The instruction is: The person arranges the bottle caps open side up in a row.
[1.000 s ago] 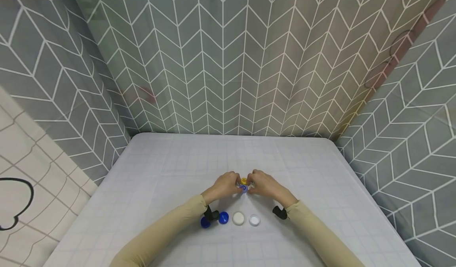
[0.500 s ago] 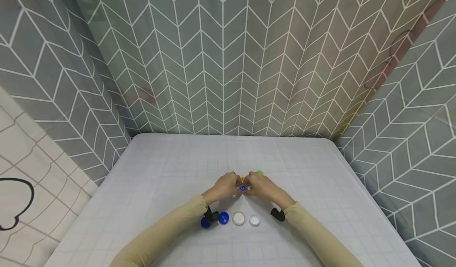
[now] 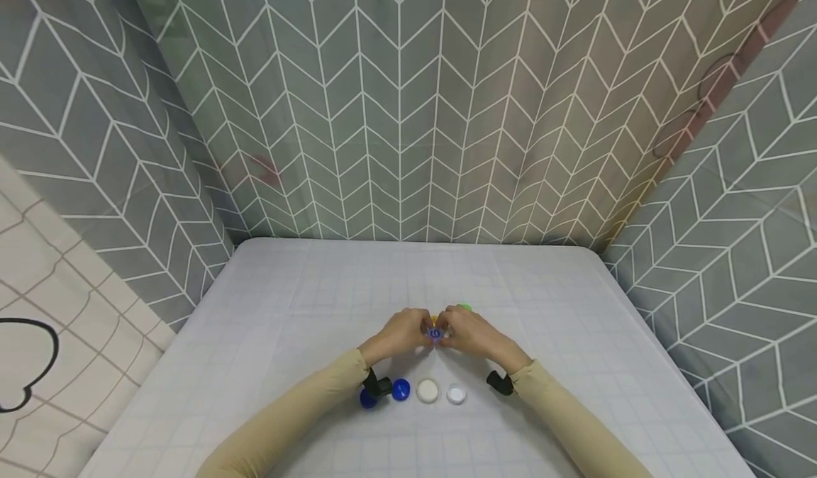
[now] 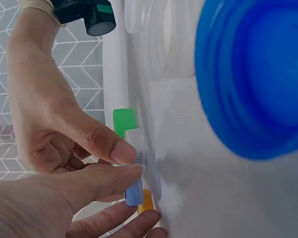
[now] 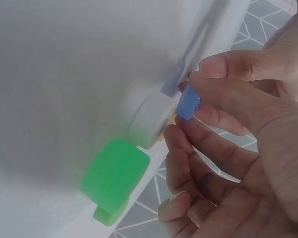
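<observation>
Blue cap (image 3: 435, 335) pinched by two hands

The cap is small and light blue, with a dark curly mark on top. It is between the hands, near the middle of the table (image 3: 319, 283). The left hand (image 3: 407, 328) pinches one side with thumb and finger, and the right hand (image 3: 472, 332) pinches the other side.

A white cloth with faint blue squares covers the table. Gray curtains (image 3: 376, 109) with white zigzag lines hang behind it and at both sides. A pale sheet (image 3: 64, 272) with thin lines is on the left.

A yellow cap (image 3: 435, 319) peeks out just past the blue one. A green cap (image 3: 466, 308) and a white cap (image 5: 151, 119) are close by too. Nearer the person sit two blue lids (image 3: 401, 390), a cream lid (image 3: 427, 391) and a white lid (image 3: 456, 394). Up close, one blue lid is round, with a raised rim and a dip inside, like a little dish.
</observation>
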Motion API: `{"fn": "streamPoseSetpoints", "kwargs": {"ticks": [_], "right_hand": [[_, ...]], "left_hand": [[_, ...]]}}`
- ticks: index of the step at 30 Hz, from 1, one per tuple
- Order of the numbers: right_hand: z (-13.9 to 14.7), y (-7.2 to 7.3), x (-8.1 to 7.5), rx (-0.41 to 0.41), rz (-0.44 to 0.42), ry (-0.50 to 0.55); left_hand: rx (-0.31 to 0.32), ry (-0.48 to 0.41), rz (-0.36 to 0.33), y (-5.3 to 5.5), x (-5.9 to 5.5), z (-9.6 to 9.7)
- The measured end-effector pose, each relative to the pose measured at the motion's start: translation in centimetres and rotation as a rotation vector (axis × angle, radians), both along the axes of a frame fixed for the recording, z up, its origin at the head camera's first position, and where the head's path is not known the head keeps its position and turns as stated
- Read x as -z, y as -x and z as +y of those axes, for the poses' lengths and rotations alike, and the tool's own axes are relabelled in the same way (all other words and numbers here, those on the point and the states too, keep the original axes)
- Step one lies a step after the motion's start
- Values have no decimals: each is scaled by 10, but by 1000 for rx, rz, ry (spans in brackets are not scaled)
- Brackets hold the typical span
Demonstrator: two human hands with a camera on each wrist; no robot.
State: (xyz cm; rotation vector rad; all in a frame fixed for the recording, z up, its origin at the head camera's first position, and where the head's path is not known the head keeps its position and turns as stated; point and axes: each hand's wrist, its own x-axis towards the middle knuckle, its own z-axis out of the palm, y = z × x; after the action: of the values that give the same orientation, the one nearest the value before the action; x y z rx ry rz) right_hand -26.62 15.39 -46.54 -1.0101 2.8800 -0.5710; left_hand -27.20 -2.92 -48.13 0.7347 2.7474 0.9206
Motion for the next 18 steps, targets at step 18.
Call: {"fn": "streamPoseSetpoints", "kwargs": {"ticks": [18], "right_hand": [[6, -8, -20, 9, -32, 84]], "left_hand": [[35, -195, -12, -3, -10, -2]]}}
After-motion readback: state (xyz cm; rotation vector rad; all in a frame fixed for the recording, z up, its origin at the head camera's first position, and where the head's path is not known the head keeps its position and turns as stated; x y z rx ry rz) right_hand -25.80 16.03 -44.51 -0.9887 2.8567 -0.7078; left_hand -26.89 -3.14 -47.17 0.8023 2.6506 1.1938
